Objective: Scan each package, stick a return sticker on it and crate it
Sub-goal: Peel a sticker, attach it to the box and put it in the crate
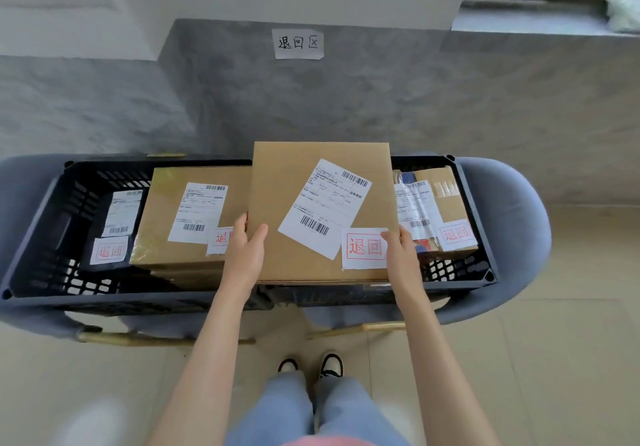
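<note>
1. Flat brown package point(304, 182): held level over the crate's middle, its near edge gripped by the left hand point(247, 248) and right hand point(401, 251). White shipping label point(325, 208) lies tilted on top; red-printed return sticker point(364, 248) at the near right corner.
2. Black slotted crate point(41, 238): black mailer point(119, 215) at the left end, brown box point(162, 238) left of middle, taped box point(453, 210) at the right end. Each carries a return sticker.

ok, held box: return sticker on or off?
On. Red-stamped return sticker sits atop the held box, near right corner, beside the shipping label.
</note>
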A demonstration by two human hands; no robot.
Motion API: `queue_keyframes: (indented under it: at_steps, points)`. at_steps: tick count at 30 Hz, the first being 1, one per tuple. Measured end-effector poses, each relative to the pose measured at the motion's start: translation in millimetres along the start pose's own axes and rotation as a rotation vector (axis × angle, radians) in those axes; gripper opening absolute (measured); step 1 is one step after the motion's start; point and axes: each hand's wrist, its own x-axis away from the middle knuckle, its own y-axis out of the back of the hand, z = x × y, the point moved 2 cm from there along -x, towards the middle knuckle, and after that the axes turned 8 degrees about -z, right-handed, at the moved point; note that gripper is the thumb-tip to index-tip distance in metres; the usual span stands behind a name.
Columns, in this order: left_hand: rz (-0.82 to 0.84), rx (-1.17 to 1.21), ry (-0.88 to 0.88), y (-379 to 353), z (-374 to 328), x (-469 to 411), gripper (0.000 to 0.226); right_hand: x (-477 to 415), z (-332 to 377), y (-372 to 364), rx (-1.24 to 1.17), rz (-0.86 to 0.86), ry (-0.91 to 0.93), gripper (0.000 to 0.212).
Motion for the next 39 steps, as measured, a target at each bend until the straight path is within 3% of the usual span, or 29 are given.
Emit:
queue_keyframes:
  at_steps: [23,32,39]
  points:
    - [0.094,-0.09,0.064,-27.7,22.7,-68.9,0.057,-55.3,-28.7,-43.8,0.064,-0.009,-0.138,0.044]
    - [0.13,-0.115,0.058,-39.9,22.5,-71.5,0.057,-66.4,-35.1,-37.4,0.071,-0.028,-0.154,0.044]
    - [0.253,-0.116,0.074,-74.0,18.1,-65.4,0.061,-82.0,-32.0,-2.5,0.144,-0.115,-0.137,0.045]
